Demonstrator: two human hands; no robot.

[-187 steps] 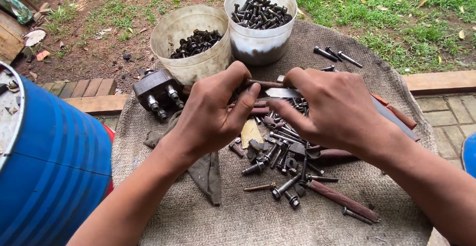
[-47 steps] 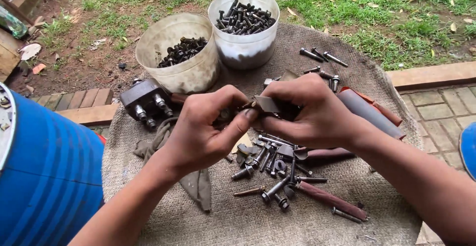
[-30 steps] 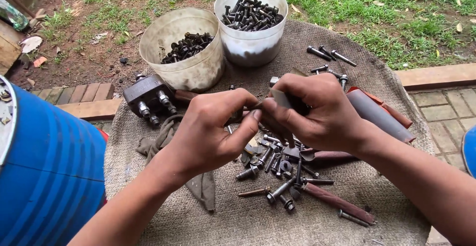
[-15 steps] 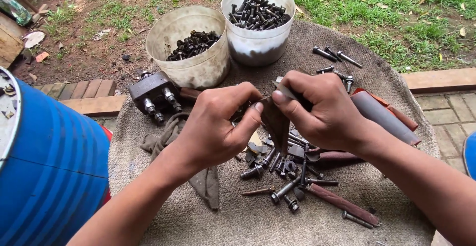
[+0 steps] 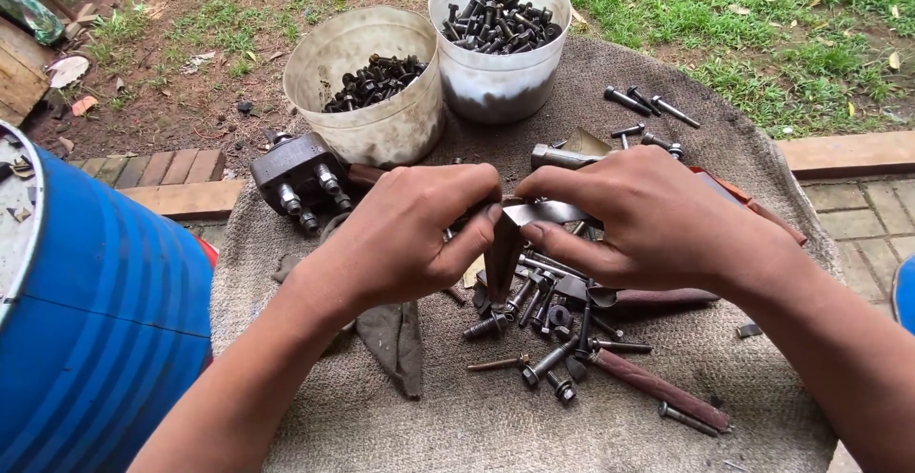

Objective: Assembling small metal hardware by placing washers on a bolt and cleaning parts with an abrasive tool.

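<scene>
Both hands, left (image 5: 405, 239) and right (image 5: 648, 220), pinch one bent metal strip (image 5: 519, 230); keep grip firm above the bolt pile (image 5: 548, 325).

My left hand (image 5: 405, 239) and right hand (image 5: 648, 220) cover part of the bent metal piece (image 5: 515, 235); blue drum (image 5: 95, 339) cut off at frame edge.

Around the burlap mat (image 5: 381, 425)
2 plastic tubs (image 5: 367, 92) of bolts stand at its far edge; a blue drum (image 5: 95, 330) sits at its left edge.
</scene>
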